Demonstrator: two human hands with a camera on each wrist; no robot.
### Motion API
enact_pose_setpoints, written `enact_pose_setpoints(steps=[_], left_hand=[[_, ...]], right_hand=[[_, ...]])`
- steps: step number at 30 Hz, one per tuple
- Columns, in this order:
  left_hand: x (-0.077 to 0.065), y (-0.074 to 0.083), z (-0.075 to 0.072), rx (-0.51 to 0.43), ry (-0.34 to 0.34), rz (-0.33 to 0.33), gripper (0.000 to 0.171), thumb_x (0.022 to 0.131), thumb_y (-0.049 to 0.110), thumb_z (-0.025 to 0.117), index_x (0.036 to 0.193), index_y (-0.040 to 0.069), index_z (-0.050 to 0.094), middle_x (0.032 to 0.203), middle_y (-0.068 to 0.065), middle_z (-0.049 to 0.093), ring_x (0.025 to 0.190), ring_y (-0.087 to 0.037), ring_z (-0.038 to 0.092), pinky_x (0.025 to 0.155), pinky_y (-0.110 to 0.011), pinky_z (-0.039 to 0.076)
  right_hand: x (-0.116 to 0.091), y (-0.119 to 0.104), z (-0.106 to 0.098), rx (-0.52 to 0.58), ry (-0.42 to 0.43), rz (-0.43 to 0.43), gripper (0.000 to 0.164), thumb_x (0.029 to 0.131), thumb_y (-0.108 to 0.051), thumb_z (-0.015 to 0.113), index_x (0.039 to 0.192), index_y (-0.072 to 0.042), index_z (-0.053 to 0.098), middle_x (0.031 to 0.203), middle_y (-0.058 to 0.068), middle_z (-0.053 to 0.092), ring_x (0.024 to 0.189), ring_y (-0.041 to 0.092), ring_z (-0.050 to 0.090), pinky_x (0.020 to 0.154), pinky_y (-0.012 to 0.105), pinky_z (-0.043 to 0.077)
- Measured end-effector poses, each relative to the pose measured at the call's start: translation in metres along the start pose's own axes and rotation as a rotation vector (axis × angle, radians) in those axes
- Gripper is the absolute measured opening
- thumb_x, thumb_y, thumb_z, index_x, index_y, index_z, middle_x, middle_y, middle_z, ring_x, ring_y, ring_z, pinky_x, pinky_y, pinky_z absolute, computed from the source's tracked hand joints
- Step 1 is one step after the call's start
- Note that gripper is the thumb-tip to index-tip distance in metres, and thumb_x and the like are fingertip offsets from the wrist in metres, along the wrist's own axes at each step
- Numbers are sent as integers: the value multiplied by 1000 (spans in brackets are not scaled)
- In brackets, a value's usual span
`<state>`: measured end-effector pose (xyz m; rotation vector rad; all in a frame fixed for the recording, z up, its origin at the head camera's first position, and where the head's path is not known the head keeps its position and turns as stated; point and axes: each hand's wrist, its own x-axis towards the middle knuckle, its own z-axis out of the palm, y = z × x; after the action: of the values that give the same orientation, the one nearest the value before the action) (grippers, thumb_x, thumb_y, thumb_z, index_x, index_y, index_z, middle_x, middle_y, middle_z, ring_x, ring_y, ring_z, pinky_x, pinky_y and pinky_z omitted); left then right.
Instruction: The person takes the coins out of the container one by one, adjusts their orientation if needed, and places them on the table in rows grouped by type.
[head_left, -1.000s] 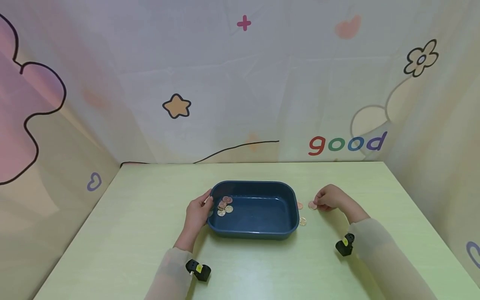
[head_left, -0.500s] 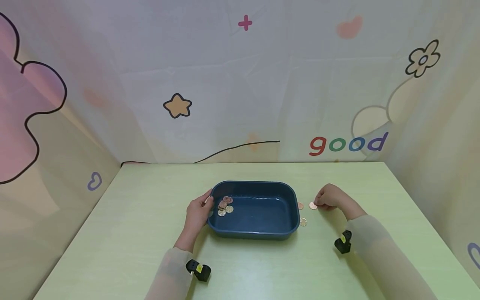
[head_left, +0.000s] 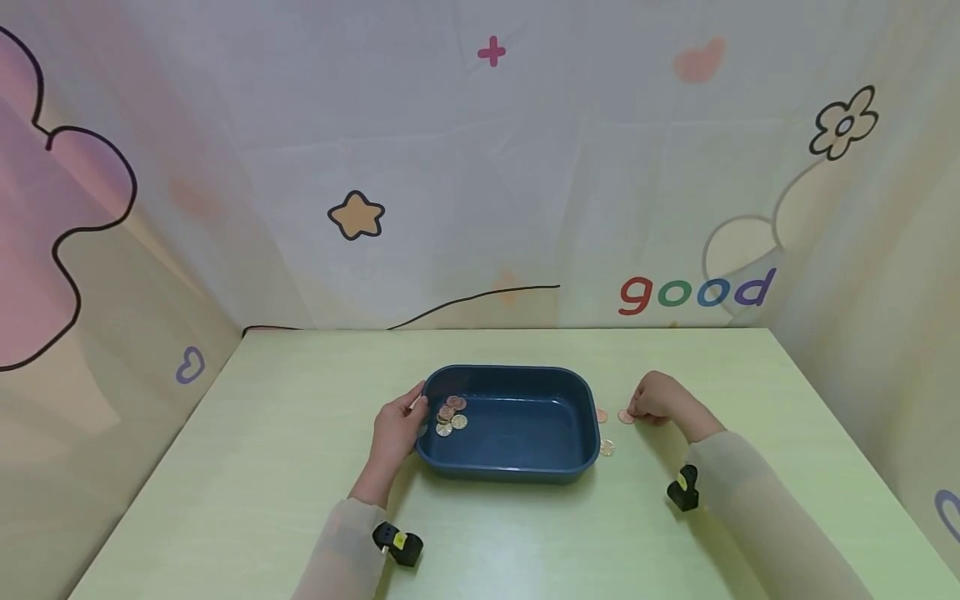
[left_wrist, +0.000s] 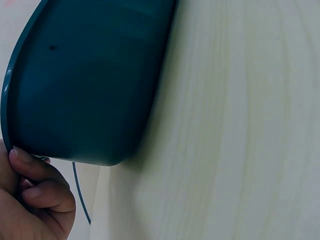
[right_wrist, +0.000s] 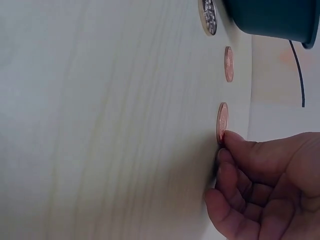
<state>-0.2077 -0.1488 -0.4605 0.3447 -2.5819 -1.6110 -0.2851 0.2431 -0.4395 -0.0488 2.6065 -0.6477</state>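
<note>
A glossy, round-cornered blue basin stands on a wood-grained table, the left hand pinching its end wall. Beyond the opposite end, the right hand, fingertips bunched, pinches a flat, copper-coloured coin by its edge.

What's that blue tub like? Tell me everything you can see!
The tub is dark blue, shiny and plastic-looking: a rectangle with rounded corners, low walls and an open top. It stands upright on the pale table, some coins lying inside near its left end. The left hand grips that end.
</note>
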Motion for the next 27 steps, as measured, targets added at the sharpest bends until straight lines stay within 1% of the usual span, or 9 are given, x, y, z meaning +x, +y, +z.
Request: enact_pose_setpoints(steps=[5,7,9,13,16,20,23,27], left_hand=[[1,-1,0,17,4,13,41,104,18,56,143,9,60,76,-13,63,50,-7,41,49,-21,39],[1,-1,0,25,6,19,41,104,18,56,143,9,59,78,-13,65,52,-7,43,51,-21,39],[2,-1,0,30,5,15,40,104,18,56,143,9,59,80,-14,67,55,-7,44,53,-22,40],[1,-1,0,35,6,14,40,104,17,56,143,8,59,83,-16,68,58,-8,45,54,-23,39],[2,-1,0,37,5,15,40,104,17,56,143,8,59,87,-18,69,61,-9,47,55,-23,39],[3,-1,0,41,5,18,40,104,18,55,143,9,59,93,-20,72,66,-11,49,58,-25,39],[3,-2,0,48,5,16,40,104,18,55,143,9,59,90,-20,71,68,-12,49,58,-25,39],[4,-3,1,56,3,8,41,104,19,56,144,9,59,88,-18,69,67,-12,49,58,-24,40]], right_hand=[[-2,6,-6,83,-66,-1,16,97,-10,66,97,4,73,74,1,59,68,14,53,63,22,48],[-4,7,-10,110,-86,-13,18,98,-12,65,102,5,72,79,2,61,73,15,55,67,24,50],[-7,5,-15,131,-87,-35,20,99,-13,63,105,5,70,84,5,62,76,17,57,70,26,52],[-15,-3,-25,135,-33,-131,25,101,-14,60,110,8,67,93,13,67,82,18,60,73,29,54],[-22,-12,-31,108,18,-201,27,101,-18,61,112,7,66,99,18,68,86,19,62,73,29,53],[-31,-28,-39,60,74,-281,28,100,-19,62,112,6,66,103,22,69,88,23,64,73,29,52],[-36,-41,-43,48,96,-329,27,100,-20,63,112,5,67,102,21,70,88,25,65,73,30,52],[-38,-56,-46,63,79,-379,28,101,-21,62,113,4,68,102,18,71,91,26,67,77,35,56]])
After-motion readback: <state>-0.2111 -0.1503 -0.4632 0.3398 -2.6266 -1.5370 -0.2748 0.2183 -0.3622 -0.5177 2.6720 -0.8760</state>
